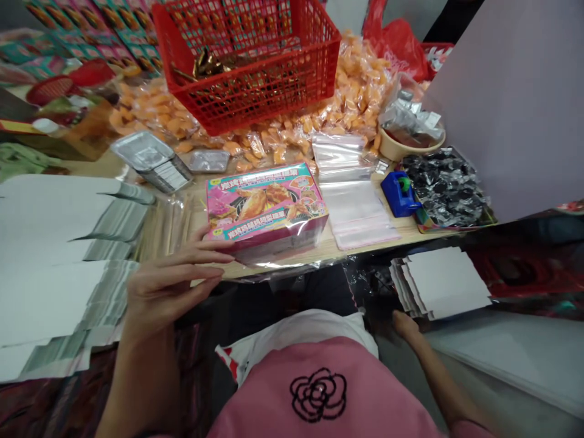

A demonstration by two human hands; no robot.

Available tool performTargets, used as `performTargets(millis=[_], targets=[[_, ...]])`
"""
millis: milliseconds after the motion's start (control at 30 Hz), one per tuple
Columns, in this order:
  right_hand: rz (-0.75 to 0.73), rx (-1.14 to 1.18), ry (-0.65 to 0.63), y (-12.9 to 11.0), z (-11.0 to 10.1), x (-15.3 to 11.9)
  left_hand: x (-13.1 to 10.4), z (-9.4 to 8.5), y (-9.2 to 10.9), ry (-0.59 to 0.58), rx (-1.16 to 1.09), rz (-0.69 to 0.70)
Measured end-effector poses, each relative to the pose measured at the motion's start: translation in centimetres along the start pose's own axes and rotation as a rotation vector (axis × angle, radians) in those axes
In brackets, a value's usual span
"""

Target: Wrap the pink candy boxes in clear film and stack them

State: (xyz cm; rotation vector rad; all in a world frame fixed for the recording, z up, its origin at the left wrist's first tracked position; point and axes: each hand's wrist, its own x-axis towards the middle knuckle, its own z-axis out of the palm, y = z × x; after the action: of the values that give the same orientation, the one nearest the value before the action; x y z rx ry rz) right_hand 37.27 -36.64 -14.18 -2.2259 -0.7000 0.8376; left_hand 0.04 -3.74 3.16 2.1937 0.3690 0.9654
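Observation:
A pink and turquoise printed box (267, 207) with pictures of roasted chicken lies near the table's front edge, and shiny clear plastic shows along its front. At the box's left front corner is my left hand (176, 280), its fingers stretched out and slightly apart. Whether the fingertips press on the box or only on the plastic, I cannot tell. My right hand (406, 325) hangs low at the right, below the table edge, close to a stack of white cards (447, 283). Its fingers are dark and mostly hidden. Clear plastic sleeves (356, 207) lie right of the box.
A red basket (255, 100) with brown-gold packets stands behind, among orange wrapped pieces (360, 79). At right are a blue tape dispenser (399, 194), a tray of black packets (444, 188) and a beige bowl (410, 143). Stacked white cardboard (50, 255) and foil trays (150, 161) sit left.

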Motion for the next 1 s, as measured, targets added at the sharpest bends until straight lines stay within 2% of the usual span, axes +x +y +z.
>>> performTargets(millis=[67,167,267,367,433,533,700,767,833,900,1000], targets=[[0.058,-0.066,0.068,-1.2,-0.4,0.9,0.1,0.1,0.0,-0.013,0.015,0.032],[0.014,-0.033,0.068,-6.2,-1.1,2.9,0.3,0.4,0.3,0.013,0.036,0.049],[-0.211,0.347,-0.108,-13.5,-1.2,3.6,0.4,0.6,0.4,0.016,0.050,0.052],[-0.242,0.557,-0.350,-19.9,-0.7,2.7,0.4,0.5,0.4,0.009,0.049,0.057],[-0.226,0.614,-0.461,-22.4,-0.3,2.0,0.3,0.5,0.4,0.005,0.051,0.051],[-0.258,0.570,-0.504,-23.8,-0.2,1.4,0.4,0.4,0.3,-0.007,0.047,0.041],[-0.296,0.481,-0.482,-23.9,-0.3,1.1,0.2,0.5,0.7,-0.020,0.023,-0.006],[-0.321,0.471,-0.473,-23.7,-0.2,1.0,-0.3,0.6,1.1,0.044,-0.047,-0.044],[-0.354,0.448,-0.460,-23.5,-0.2,1.0,-1.0,0.6,1.4,0.205,-0.168,-0.072],[-0.383,0.423,-0.444,-23.1,-0.1,1.0,-1.9,0.7,1.6,0.436,-0.245,-0.097],[-0.414,0.402,-0.436,-22.4,0.1,1.4,-3.3,1.1,1.9,0.790,-0.153,-0.246]])
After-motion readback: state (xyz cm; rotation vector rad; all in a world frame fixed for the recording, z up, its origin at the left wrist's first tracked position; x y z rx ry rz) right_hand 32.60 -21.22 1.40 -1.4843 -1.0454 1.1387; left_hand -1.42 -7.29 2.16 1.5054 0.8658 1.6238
